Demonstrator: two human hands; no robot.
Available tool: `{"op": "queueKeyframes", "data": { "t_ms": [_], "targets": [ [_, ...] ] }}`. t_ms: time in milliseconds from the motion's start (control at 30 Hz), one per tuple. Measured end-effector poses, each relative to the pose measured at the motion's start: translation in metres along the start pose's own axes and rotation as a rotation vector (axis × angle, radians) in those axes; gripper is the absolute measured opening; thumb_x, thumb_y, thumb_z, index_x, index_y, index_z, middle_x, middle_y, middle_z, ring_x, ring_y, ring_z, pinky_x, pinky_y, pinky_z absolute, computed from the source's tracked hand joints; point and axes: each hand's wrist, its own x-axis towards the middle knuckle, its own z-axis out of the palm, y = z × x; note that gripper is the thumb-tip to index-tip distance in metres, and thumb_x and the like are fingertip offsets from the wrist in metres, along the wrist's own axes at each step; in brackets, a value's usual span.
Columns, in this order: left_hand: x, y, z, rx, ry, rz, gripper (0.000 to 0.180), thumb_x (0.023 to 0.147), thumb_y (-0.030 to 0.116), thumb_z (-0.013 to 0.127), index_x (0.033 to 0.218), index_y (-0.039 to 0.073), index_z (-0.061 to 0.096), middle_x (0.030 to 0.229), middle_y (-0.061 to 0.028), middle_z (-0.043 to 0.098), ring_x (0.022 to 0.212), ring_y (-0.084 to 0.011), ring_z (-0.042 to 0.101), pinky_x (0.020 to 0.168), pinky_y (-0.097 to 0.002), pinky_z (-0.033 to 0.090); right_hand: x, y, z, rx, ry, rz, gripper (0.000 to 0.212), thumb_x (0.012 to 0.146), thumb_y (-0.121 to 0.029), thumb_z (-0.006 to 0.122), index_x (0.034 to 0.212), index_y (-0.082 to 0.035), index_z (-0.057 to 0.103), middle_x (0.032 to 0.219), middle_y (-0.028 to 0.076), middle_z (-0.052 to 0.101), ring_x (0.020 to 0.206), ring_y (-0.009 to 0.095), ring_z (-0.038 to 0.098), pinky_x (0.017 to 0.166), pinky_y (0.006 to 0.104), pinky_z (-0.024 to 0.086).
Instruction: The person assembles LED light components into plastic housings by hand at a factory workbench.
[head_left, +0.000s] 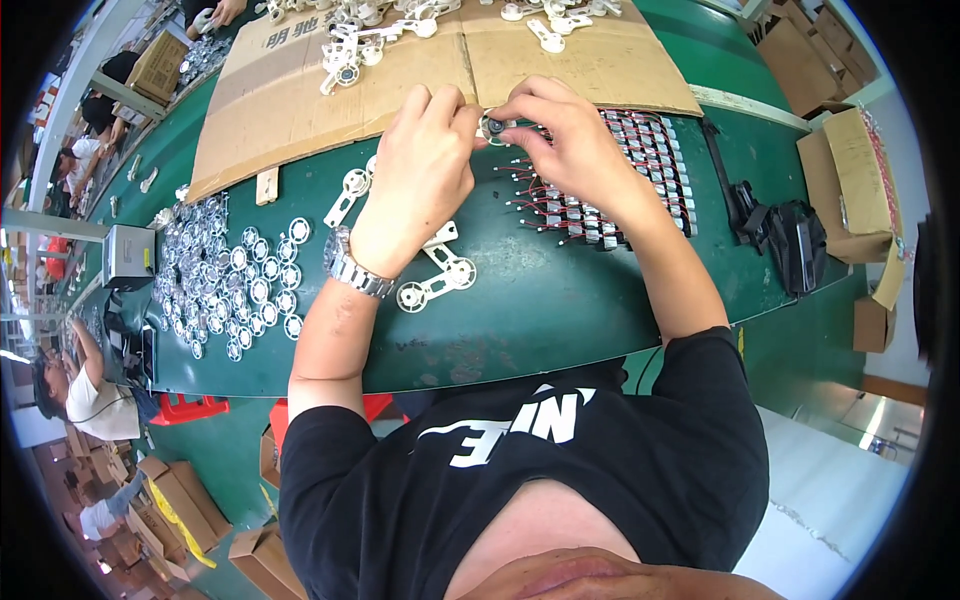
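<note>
Over the green table, near the cardboard's front edge, my left hand and my right hand come together at a small round part with a dark centre. The right thumb and fingers pinch it from the right. Curled left fingertips grip its left side, partly hidden behind the hand. White plastic two-ringed arm pieces lie below my left wrist, and another arm piece shows beside that hand. Under my right forearm sit rows of small silver-and-black blocks with red wires and white plugs.
Many silver ringed discs spread over the table's left side. A flat cardboard sheet carries more white plastic frames. A grey box stands far left, a black bag far right. Other people work at the left.
</note>
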Motion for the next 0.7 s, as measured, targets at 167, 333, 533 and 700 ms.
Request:
{"op": "queueKeyframes", "data": {
  "t_ms": [167,333,533,700],
  "targets": [
    [0.001,-0.004,-0.001,0.004,0.024,-0.010,0.019,0.080,0.005,0.072,0.099,0.003,0.067,0.099,-0.0085,0.057,0.095,-0.0286,0.055,0.079,-0.0393,0.053,0.001,0.004,0.003,0.097,0.037,0.078,0.016,0.083,-0.004,0.076,0.099,-0.003,0.072,0.096,0.011,0.065,0.093,0.033,0.065,0.083,0.0402,0.053],
    [0.003,-0.002,-0.001,-0.019,0.085,0.042,0.028,0.077,0.003,0.071,0.105,0.003,0.068,0.100,-0.0076,0.058,0.093,-0.0288,0.054,0.081,-0.0386,0.051,0.002,0.001,-0.002,0.306,-0.056,0.418,0.036,0.084,-0.013,0.082,0.117,-0.005,0.070,0.098,0.007,0.065,0.086,0.019,0.066,0.075,0.0355,0.054],
    [0.005,0.003,-0.006,0.008,0.125,0.181,0.036,0.071,0.003,0.070,0.106,0.004,0.068,0.097,-0.0061,0.057,0.089,-0.0262,0.053,0.078,-0.0374,0.049,0.001,0.007,-0.014,0.806,-0.311,0.556,0.043,0.097,-0.018,0.073,0.136,-0.003,0.062,0.093,0.006,0.071,0.073,0.012,0.066,0.059,0.0257,0.054],
    [0.005,0.006,-0.002,0.045,0.110,0.231,0.034,0.071,0.006,0.068,0.105,0.004,0.068,0.094,-0.0049,0.056,0.088,-0.0246,0.053,0.077,-0.0366,0.048,0.001,0.006,-0.017,0.895,-0.319,0.731,0.045,0.095,-0.007,0.072,0.137,0.003,0.060,0.099,0.013,0.074,0.078,0.017,0.073,0.067,0.0270,0.061]
  ]
}}
